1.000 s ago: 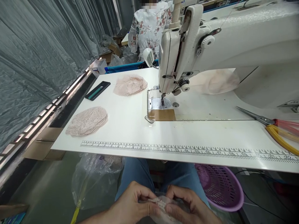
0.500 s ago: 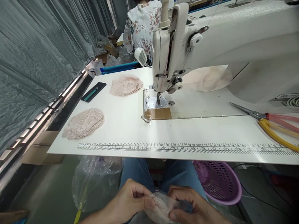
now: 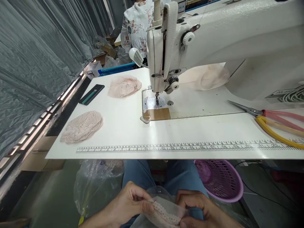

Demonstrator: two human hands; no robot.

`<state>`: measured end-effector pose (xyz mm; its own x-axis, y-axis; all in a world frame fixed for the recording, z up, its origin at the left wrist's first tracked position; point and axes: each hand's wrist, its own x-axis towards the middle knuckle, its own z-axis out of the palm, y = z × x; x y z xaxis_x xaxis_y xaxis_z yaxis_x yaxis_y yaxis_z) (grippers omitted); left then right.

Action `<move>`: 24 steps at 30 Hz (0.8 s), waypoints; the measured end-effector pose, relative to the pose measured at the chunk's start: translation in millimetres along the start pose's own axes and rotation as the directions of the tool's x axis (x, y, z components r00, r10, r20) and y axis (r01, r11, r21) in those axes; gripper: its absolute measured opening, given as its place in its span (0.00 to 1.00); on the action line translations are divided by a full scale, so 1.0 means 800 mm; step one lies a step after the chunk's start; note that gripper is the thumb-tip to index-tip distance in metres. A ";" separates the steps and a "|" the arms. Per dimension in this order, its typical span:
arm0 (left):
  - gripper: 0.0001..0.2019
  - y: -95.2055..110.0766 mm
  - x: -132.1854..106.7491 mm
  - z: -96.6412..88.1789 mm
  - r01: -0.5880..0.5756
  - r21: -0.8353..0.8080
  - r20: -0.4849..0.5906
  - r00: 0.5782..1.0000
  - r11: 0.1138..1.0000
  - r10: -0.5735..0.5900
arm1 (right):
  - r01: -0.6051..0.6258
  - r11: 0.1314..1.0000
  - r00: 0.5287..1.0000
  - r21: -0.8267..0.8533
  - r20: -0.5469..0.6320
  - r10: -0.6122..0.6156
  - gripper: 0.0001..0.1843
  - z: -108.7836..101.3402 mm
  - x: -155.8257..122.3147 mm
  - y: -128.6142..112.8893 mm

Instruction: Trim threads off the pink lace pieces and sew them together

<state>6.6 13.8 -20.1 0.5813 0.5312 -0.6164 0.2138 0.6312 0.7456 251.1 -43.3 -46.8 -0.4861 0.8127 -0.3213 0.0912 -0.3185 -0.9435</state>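
Note:
Low over my lap, below the table edge, my left hand (image 3: 130, 202) and my right hand (image 3: 201, 210) both pinch a pale pink lace piece (image 3: 166, 213), stretched between them above a clear plastic bag. Both hands have their fingers closed on it. On the white table (image 3: 190, 129) lie two stacks of similar lace pieces: one near the front left (image 3: 82, 127), one further back (image 3: 124, 86). The white sewing machine (image 3: 213, 41) stands at the back right, its needle (image 3: 157, 98) over the metal plate.
Scissors (image 3: 268, 115) with red and yellow handles lie at the right. A black phone (image 3: 91, 94) rests at the table's left. A purple basket (image 3: 219, 180) and a clear plastic bag (image 3: 97, 183) sit under the table. Another person in a flowered top (image 3: 136, 23) stands behind.
The hands have drawn apart a little, so more of the lace piece shows between them. The view has shifted slightly right and down.

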 end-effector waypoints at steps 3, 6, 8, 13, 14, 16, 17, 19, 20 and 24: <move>0.19 -0.002 0.001 -0.002 0.011 -0.004 0.011 1.000 1.000 -0.011 | 0.049 0.999 0.998 0.008 -0.029 -0.049 0.10 0.007 0.001 0.002; 0.19 -0.001 0.002 -0.003 0.023 0.007 0.010 1.000 1.000 -0.023 | 0.047 0.999 0.996 -0.008 -0.075 -0.047 0.10 0.017 0.005 -0.004; 0.19 0.002 0.002 -0.003 0.027 0.015 0.018 0.999 1.000 -0.028 | 0.028 0.999 0.996 -0.018 -0.086 -0.030 0.10 0.022 0.009 -0.013; 0.17 0.007 0.001 -0.005 0.025 0.015 0.075 0.997 1.000 -0.026 | -0.024 1.000 0.998 0.000 -0.062 0.024 0.12 0.025 0.017 -0.032; 0.17 0.007 0.001 -0.005 0.016 0.013 0.083 0.996 1.000 -0.017 | -0.031 1.000 0.998 -0.003 -0.053 0.031 0.12 0.024 0.016 -0.034; 0.16 0.006 0.001 -0.005 -0.006 0.009 0.095 0.995 1.000 0.005 | -0.046 0.999 0.998 -0.016 -0.045 0.046 0.11 0.022 0.015 -0.036; 0.16 0.005 0.001 -0.005 -0.012 0.007 0.096 0.995 1.000 0.012 | -0.053 0.998 0.998 -0.018 -0.048 0.052 0.11 0.021 0.014 -0.035; 0.16 0.003 0.002 -0.004 -0.027 0.010 0.086 0.996 1.000 0.026 | -0.065 0.998 0.996 -0.013 -0.056 0.064 0.10 0.019 0.013 -0.033; 0.16 0.002 0.003 -0.004 -0.033 0.014 0.080 0.996 0.999 0.031 | -0.066 0.998 0.996 -0.007 -0.058 0.066 0.09 0.019 0.013 -0.031; 0.17 0.003 0.005 0.001 -0.047 0.085 0.048 0.998 0.995 0.043 | -0.027 0.999 0.999 0.029 -0.029 0.027 0.10 0.020 0.018 -0.024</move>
<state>10.1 17.0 -20.5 0.6271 0.5303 -0.5705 0.2518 0.5551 0.7928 228.9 -33.5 -32.1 -0.4580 0.8175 -0.3492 0.0790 -0.3538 -0.9320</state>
